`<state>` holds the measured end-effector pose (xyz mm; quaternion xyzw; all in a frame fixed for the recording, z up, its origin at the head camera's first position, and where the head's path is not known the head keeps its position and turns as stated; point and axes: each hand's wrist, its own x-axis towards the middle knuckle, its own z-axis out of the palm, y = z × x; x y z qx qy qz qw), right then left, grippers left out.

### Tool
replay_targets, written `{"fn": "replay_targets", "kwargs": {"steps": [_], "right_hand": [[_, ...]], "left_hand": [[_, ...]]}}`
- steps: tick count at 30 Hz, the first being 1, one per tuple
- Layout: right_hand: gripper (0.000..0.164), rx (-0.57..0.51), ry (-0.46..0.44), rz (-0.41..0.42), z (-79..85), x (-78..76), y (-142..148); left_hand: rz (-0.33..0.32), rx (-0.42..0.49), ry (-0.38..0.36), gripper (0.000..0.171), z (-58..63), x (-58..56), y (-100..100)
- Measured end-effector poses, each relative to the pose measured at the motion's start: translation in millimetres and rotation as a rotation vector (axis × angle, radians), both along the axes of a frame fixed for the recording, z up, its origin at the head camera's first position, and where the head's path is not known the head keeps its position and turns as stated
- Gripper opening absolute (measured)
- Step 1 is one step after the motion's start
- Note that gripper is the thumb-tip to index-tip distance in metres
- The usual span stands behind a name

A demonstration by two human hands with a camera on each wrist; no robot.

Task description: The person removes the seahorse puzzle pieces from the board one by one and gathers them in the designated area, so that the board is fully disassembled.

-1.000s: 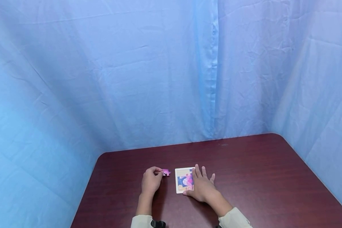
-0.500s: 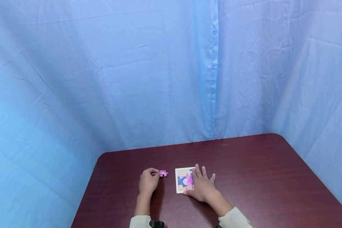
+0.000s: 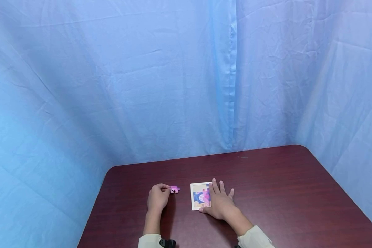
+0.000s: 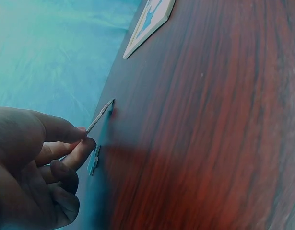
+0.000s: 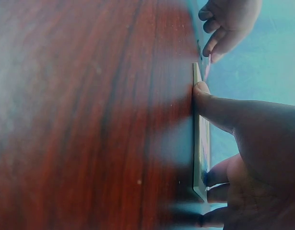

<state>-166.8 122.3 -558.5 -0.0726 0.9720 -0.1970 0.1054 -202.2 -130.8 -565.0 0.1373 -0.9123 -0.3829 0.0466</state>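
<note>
the left hand (image 3: 158,198) pinches the pink jigsaw piece (image 3: 174,189), with the puzzle tray (image 3: 192,197) to its right, partly under the outspread right hand (image 3: 221,204).

A strip of bare tabletop (image 3: 184,198) lies between the pink puzzle piece (image 3: 174,189) in your left hand (image 3: 158,198) and the puzzle frame (image 3: 192,197); your spread right hand (image 3: 220,204) blocks its right side, and blue curtains (image 3: 173,89) wall the far edge.

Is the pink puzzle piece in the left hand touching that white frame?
Apart. In the head view, dark tabletop shows between the pink puzzle piece and the white frame.
</note>
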Motion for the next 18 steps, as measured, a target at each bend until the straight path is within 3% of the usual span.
{"fn": "replay_targets", "kwargs": {"steps": [18], "right_hand": [[0.111, -0.005, -0.007, -0.001, -1.0, -0.1, 0.7]], "left_hand": [[0.003, -0.001, -0.012, 0.009, 1.3, 1.1, 1.7]]}}
